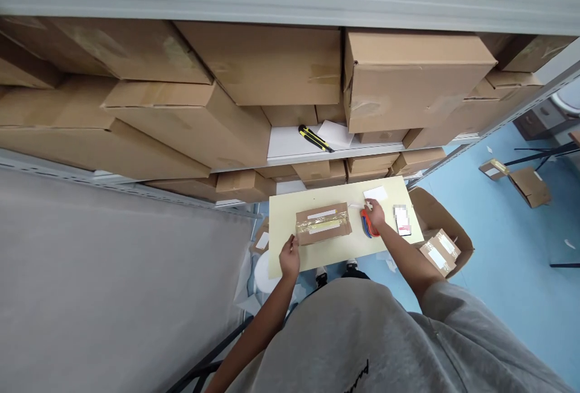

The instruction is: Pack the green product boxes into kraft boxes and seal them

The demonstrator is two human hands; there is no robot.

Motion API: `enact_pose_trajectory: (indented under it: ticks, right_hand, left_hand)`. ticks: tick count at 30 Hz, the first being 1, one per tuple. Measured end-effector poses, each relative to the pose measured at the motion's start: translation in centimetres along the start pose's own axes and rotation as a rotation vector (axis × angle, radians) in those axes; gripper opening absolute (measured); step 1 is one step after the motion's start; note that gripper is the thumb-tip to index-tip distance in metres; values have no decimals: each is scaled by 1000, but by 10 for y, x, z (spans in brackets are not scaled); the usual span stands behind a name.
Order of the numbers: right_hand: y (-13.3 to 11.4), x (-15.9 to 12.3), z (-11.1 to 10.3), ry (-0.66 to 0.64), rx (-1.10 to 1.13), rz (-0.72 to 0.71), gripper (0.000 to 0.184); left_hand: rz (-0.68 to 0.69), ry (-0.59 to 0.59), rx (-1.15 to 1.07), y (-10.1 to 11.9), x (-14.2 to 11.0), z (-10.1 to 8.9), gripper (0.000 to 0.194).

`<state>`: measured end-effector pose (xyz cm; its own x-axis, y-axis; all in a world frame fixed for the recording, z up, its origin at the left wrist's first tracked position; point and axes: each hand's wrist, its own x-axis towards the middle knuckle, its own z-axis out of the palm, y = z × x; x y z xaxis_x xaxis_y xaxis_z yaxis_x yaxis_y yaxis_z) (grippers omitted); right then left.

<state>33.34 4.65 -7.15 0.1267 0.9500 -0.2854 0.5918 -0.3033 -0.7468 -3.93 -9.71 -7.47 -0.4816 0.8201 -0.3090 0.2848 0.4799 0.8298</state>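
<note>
Noting two bare hands working at a pale yellow bench (283, 215). Right hand (376, 215): fingers (370, 205) pinched nearly shut, apparently on a small white paper strip (357, 204), though the grip is small and partly hidden. Left hand (289, 258): fingers (294, 242) loosely curled, tips at or just beside the near end of a brown cardboard parcel (322, 224) banded with clear tape; contact cannot be told. Parcel lies between both sets of fingers. Just under the right fingers, red-and-blue-handled scissors (369, 225); farther right of them, a white rectangular card (402, 220) with blurred print, near the bench edge. Risks: a sticky strip could cling or fold if pinched too hard; a careless right-wrist sweep could knock the scissors or push the card off the edge.
</note>
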Motion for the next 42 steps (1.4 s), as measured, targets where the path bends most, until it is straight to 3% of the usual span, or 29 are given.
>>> enact_pose_trajectory:
  ticks: [3, 5, 10, 16, 20, 26, 30, 32, 35, 37, 42]
  right_hand:
    - [13, 52, -23, -84, -340, -53, 65]
    - [22, 80, -29, -186, -524, -91, 81]
    - [46, 122, -26, -357, -788, -150, 96]
    - [61, 132, -35, -369, -876, -274, 82]
    - [64, 130, -45, -339, -832, -311, 75]
    - [66, 128, -51, -218, -636, -339, 33]
    - [64, 124, -51, -142, -445, -367, 24]
    - [63, 120, -51, -126, -352, -405, 21]
    - [61, 114, -51, -75, -242, -431, 20]
    - [62, 111, -51, -5, -190, -405, 22]
    - [69, 103, -50, 146, -129, -149, 45]
  left_hand:
    - [109, 217, 58, 19, -3, -4, 50]
    - [204, 223, 103, 38, -6, -5, 46]
    - [375, 11, 200, 94, -12, 20, 31]
    - [665, -234, 334, 145, -6, 86, 26]
    - [771, -399, 491, 169, 13, 136, 25]
    - [765, -549, 714, 197, 42, 213, 37]
    - [797, -588, 805, 213, 53, 259, 49]
    - [821, -597, 824, 219, 57, 277, 47]
    - [820, -615, 839, 227, 63, 293, 23]
    - [806, -606, 823, 231, 66, 297, 18]
    - [728, -558, 724, 236, 71, 289, 16]
